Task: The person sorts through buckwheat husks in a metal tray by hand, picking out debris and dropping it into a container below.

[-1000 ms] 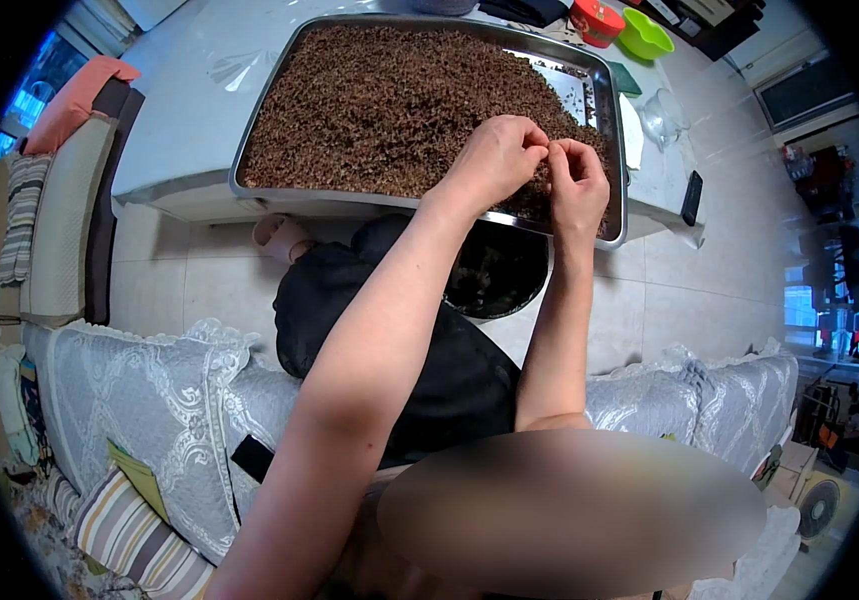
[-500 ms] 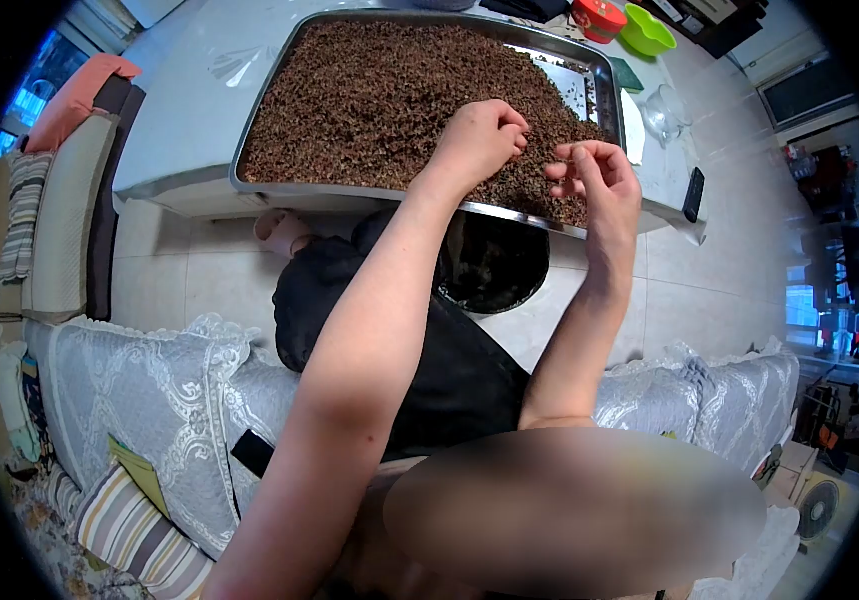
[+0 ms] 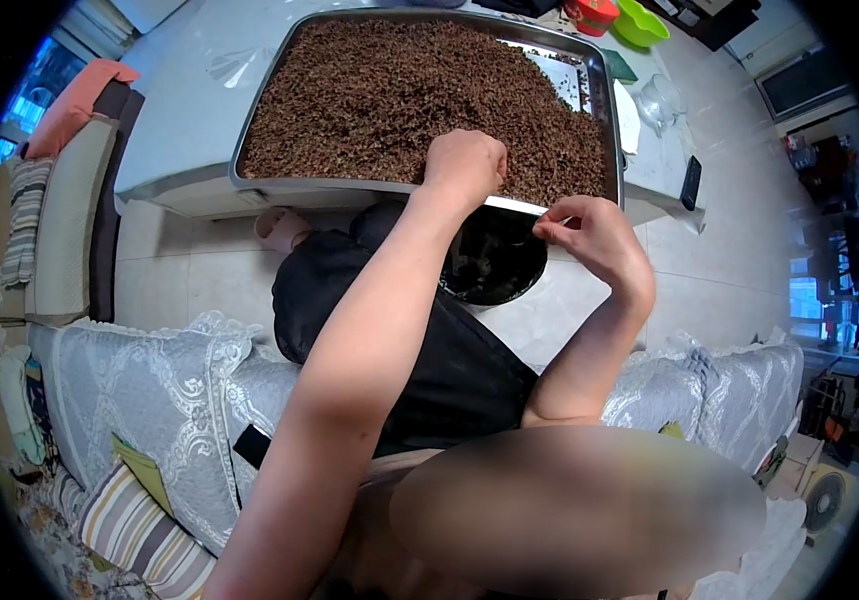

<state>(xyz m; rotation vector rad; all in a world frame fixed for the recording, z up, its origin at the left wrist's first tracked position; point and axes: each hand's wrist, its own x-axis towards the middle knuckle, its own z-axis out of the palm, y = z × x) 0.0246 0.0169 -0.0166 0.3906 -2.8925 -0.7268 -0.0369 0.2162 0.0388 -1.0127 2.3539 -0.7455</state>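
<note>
A large metal tray (image 3: 249, 150) holds a wide heap of small reddish-brown dried bits (image 3: 399, 100) that look like Sichuan peppercorns. At its near edge, my left hand (image 3: 464, 168) is curled closed over the heap, and its fingertips are mostly hidden. My right hand (image 3: 597, 238) is just outside the tray's near right rim, thumb and fingers pinched together. Whatever may be in either pinch is too small to make out. Below the rim, between my hands, stands a black bin (image 3: 494, 265) with a dark, shiny inside.
The tray lies on a pale table (image 3: 179, 130). On its right side are a glass bowl (image 3: 661, 100), a black remote-like object (image 3: 690, 183), a green bowl (image 3: 641, 22) and a red container (image 3: 591, 14). A lace-covered sofa (image 3: 149, 400) is beneath me.
Both hands have come nearer to me. My right hand moved from over the heap to outside the rim above the bin, its fingers closing to a pinch. My left hand shifted to the near edge.
</note>
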